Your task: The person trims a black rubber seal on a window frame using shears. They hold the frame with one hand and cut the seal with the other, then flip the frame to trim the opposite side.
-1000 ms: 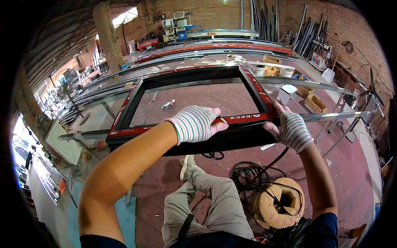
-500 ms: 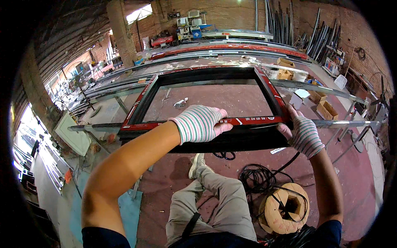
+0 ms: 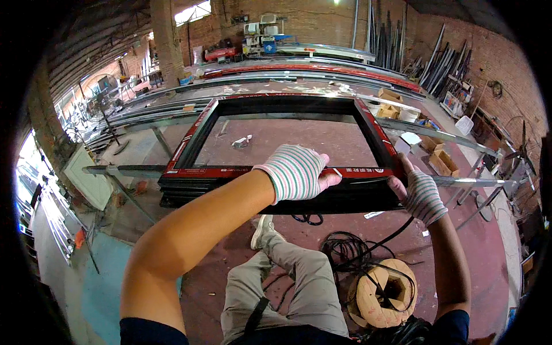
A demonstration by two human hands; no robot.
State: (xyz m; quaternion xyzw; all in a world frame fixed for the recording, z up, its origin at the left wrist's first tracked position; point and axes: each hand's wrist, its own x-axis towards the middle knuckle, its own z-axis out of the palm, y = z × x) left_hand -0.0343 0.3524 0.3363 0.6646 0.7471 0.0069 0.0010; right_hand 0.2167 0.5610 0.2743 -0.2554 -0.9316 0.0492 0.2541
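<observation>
A stack of black rectangular frames (image 3: 190, 183) with red film on the top faces lies across a metal stand before me. My left hand (image 3: 296, 174), in a striped knit glove, rests on the near rail, fingers bent and pressed close together; whatever they pinch is hidden. At the near right corner, my right hand (image 3: 424, 195), gloved alike, grips the top frame, thumb on the front side and fingers over the edge. A thin black strip (image 3: 397, 231) climbs from a loose coil (image 3: 345, 244) on the floor to just below my right hand.
The stand's steel bars (image 3: 468, 181) stick out on both sides. Beside my legs stands a cardboard spool (image 3: 374, 299) on the reddish floor. Open cardboard boxes (image 3: 443, 162) sit at the right. Long metal profiles (image 3: 322, 75) lie farther back, and others lean on the brick wall.
My left hand has slid a little rightward along the near rail, toward my right hand. The right hand keeps its place at the corner. The whole view has shifted slightly.
</observation>
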